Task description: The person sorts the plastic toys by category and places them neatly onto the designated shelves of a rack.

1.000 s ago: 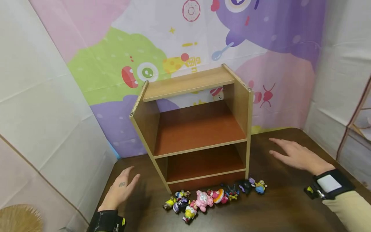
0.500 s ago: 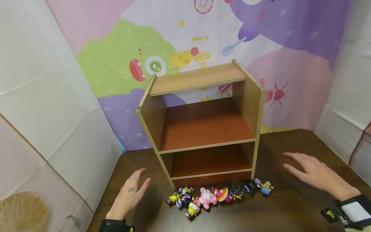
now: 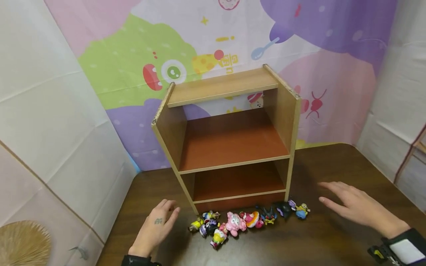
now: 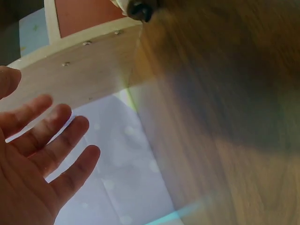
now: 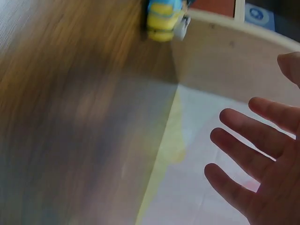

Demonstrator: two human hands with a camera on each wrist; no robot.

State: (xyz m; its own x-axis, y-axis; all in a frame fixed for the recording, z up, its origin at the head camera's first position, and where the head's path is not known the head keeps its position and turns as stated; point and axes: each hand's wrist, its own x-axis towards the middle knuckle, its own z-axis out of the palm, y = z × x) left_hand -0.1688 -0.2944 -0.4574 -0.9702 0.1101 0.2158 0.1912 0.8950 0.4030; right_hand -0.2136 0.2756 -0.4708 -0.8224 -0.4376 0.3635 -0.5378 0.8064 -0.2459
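In the head view my left hand (image 3: 155, 225) hovers over the table to the left of a pile of small toy figures, its fingers spread and holding nothing. My right hand (image 3: 356, 205) is at the right, fingers extended and nothing in them. Between them several figures lie in a row: a pink figure (image 3: 235, 223) in the middle, a yellow-and-white one (image 3: 218, 237) in front, a dark one (image 3: 268, 215), and a minion figure (image 3: 302, 211) at the right end. Behind them stands a wooden shelf unit (image 3: 233, 169) with bare boards. Both wrist views show spread fingers beside its side panels.
The dark wooden table (image 3: 266, 247) carries everything. A cartoon-printed cloth (image 3: 133, 74) hangs behind the shelf, and pale cloth panels (image 3: 66, 111) close in the sides. A round straw-coloured shape (image 3: 24, 242) shows at the lower left.
The left hand has moved right, nearer the figures; the right hand has come lower, toward the front. The head view has shifted slightly. The figures and shelf stay in place.
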